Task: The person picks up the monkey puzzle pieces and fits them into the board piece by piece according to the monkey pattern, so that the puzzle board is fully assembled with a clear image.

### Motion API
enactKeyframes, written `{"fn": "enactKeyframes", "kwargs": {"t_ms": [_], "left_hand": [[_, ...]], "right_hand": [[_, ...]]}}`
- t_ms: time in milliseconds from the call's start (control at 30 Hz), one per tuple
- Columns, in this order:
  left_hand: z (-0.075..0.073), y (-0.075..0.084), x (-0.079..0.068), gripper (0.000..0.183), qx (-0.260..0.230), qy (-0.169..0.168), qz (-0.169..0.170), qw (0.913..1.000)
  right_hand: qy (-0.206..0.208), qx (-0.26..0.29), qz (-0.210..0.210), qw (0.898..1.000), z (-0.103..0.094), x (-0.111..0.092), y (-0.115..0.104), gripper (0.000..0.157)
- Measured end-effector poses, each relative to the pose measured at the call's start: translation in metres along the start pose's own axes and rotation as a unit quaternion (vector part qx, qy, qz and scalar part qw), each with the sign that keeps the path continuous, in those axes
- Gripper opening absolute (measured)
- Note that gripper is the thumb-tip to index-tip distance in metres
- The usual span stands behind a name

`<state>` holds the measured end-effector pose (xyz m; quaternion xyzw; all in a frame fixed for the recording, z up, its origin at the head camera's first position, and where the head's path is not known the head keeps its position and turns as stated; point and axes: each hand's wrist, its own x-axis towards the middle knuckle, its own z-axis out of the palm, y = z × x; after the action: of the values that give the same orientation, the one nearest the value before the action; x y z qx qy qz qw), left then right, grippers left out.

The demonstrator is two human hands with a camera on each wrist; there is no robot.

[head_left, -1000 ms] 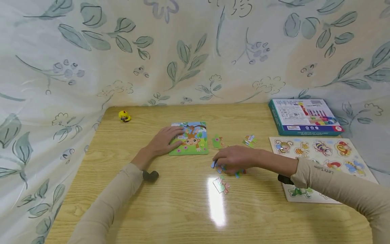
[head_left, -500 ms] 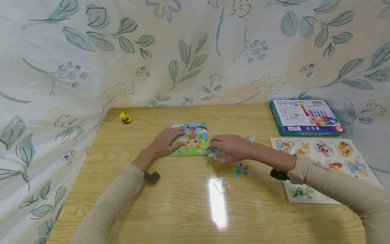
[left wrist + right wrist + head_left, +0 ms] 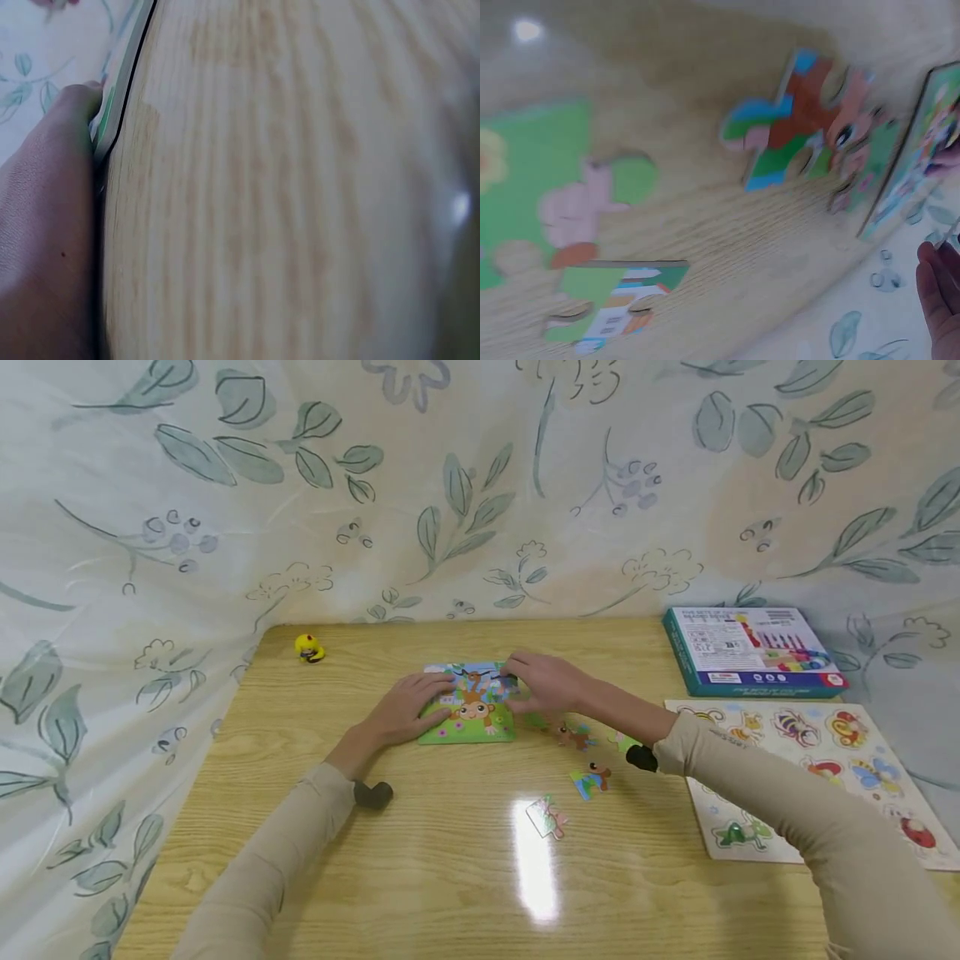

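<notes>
A square monkey puzzle board lies on the table. My left hand rests on its left side with fingers extended; in the left wrist view the thumb touches the board's edge. Over the board's upper right corner, my right hand pinches a bluish puzzle piece, partly hidden by the fingers. In the right wrist view only the fingers and a thin edge of that piece show. Loose puzzle pieces lie right of the board: a brown-and-blue one, a monkey-face one and a glare-lit one.
At the back right stands a teal-sided box. In front of it lies a white insect peg board. A small yellow toy sits at the far left. Patterned cloth hangs behind the table.
My right hand has picked up a bluish puzzle piece among the loose ones and carried it up and left to the board's upper right corner. My left hand stays in place.
</notes>
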<state>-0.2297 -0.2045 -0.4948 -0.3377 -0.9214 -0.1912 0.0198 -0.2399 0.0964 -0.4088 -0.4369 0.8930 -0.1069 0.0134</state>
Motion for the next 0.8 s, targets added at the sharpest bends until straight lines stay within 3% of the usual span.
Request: {"fn": "enactKeyframes", "kwargs": {"t_ms": [300,567,800], "left_hand": [[0.001,-0.003,0.000,0.051,-0.002,-0.005,-0.004,1.0000],[0.001,-0.003,0.000,0.051,-0.008,-0.002,-0.007,0.9999],[0.000,-0.003,0.001,0.051,-0.001,-0.011,-0.010,0.9999]], "right_hand": [[-0.038,-0.026,0.018,0.999,0.013,0.032,0.012,0.044],[-0.067,-0.022,0.047,0.996,0.021,0.044,0.018,0.043],[-0.069,-0.039,0.038,0.996,0.025,0.049,0.022,0.041]]}}
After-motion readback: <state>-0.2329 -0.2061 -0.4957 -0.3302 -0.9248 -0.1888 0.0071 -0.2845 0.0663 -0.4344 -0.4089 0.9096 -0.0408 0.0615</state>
